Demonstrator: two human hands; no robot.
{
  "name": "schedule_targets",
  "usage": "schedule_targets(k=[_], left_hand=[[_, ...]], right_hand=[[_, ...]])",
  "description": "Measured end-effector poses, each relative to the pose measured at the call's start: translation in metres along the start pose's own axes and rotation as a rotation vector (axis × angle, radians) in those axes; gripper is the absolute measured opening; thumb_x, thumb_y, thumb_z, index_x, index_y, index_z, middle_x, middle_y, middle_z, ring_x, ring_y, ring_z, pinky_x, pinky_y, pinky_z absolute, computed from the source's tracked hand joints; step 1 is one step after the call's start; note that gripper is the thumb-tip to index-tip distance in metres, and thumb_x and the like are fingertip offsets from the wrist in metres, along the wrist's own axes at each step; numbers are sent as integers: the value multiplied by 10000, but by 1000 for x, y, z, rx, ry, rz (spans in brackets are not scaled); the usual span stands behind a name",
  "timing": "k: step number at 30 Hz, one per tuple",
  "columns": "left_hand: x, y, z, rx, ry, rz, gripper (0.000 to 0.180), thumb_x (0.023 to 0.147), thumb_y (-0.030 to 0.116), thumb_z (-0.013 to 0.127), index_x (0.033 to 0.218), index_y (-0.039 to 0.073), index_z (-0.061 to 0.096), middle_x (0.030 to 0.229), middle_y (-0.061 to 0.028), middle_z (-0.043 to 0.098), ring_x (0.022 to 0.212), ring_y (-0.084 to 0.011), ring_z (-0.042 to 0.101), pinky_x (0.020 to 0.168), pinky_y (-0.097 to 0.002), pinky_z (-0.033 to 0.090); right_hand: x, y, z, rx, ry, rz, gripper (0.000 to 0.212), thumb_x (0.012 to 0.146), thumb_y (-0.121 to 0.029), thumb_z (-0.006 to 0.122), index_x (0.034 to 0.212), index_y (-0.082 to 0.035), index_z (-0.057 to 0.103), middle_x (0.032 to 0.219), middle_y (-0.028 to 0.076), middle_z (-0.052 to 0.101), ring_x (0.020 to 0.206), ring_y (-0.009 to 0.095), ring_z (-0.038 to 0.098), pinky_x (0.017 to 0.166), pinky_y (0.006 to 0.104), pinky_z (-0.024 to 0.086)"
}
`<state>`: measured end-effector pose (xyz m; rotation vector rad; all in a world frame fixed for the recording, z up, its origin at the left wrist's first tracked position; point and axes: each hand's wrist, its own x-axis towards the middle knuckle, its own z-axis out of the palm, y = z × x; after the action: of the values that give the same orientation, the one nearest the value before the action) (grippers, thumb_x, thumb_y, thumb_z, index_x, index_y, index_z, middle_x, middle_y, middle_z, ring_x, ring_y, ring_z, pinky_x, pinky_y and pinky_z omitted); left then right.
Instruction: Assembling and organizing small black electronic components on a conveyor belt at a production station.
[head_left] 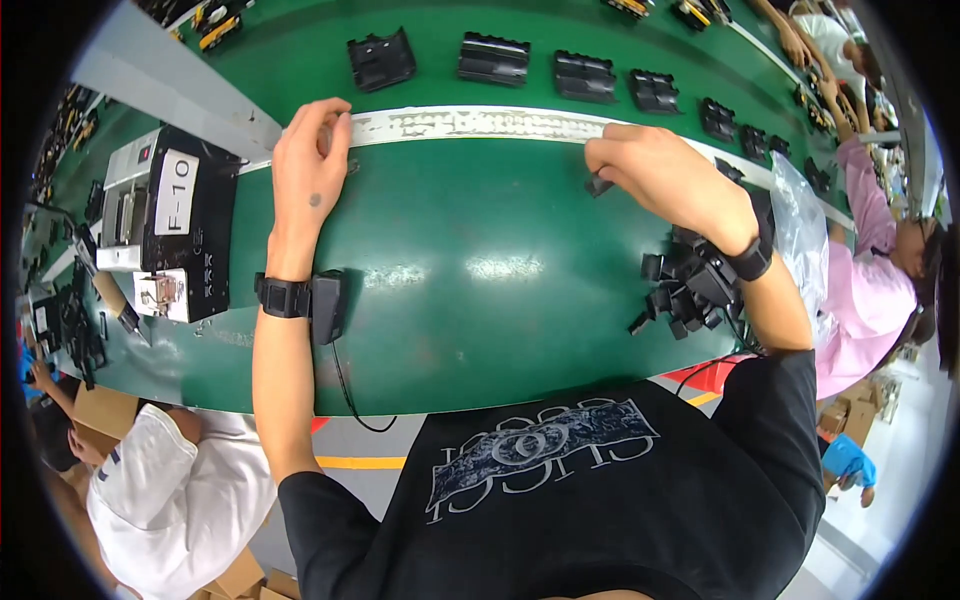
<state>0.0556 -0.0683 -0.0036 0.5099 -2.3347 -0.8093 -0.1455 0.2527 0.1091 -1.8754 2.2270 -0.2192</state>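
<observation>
My left hand rests on the green table with its fingers curled at the edge of the pale strip along the conveyor; whether it holds something small I cannot tell. My right hand pinches a small black plastic part just below that strip. A heap of several similar small black parts lies under my right wrist. Both wrists wear black bands, the left one with a black box and a cable.
Black moulded housings ride in a row on the green belt beyond the strip. A black and white machine stands at the left. A clear plastic bag lies at the right. Other persons work at the left and right.
</observation>
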Motion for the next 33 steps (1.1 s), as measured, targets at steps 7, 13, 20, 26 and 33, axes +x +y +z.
schedule_targets(k=[7, 13, 20, 26, 33], left_hand=[[12, 0, 11, 23, 94, 150, 271, 972, 226, 728, 1200, 78, 713, 1143, -105, 685, 1007, -327, 658, 816, -426, 543], [55, 21, 63, 497, 77, 86, 403, 946, 426, 728, 1106, 56, 734, 1145, -81, 665, 1065, -342, 609, 869, -494, 487], [70, 1, 63, 303, -20, 159, 174, 947, 236, 724, 1054, 118, 793, 1252, -35, 645, 1233, -322, 543, 1002, -511, 435], [78, -6, 56, 276, -107, 240, 165, 982, 212, 699, 1103, 132, 778, 1297, -12, 638, 1225, -291, 563, 1006, -449, 473], [93, -10, 55, 318, -163, 399, 186, 1007, 179, 662, 1162, 130, 753, 1277, -34, 639, 1184, -286, 583, 985, -434, 487]], right_hand=[[30, -26, 30, -240, -312, 64, 190, 945, -116, 662, 1033, -13, 529, 845, 192, 638, 809, 430, 663, 709, 519, 531], [17, -41, 11, -170, -189, 69, 171, 864, -51, 663, 985, -26, 544, 822, 181, 598, 793, 422, 650, 689, 519, 516], [-7, -34, 4, -207, -392, -19, 156, 820, -19, 670, 956, -31, 596, 926, 157, 598, 896, 354, 651, 750, 469, 531], [-19, -31, 32, -83, -116, -13, 225, 894, -97, 714, 1067, -29, 587, 1005, 150, 588, 926, 358, 645, 778, 470, 533], [-33, -32, 38, -96, -149, 194, 227, 947, -168, 716, 1066, -35, 576, 971, 153, 605, 918, 394, 639, 784, 493, 529]])
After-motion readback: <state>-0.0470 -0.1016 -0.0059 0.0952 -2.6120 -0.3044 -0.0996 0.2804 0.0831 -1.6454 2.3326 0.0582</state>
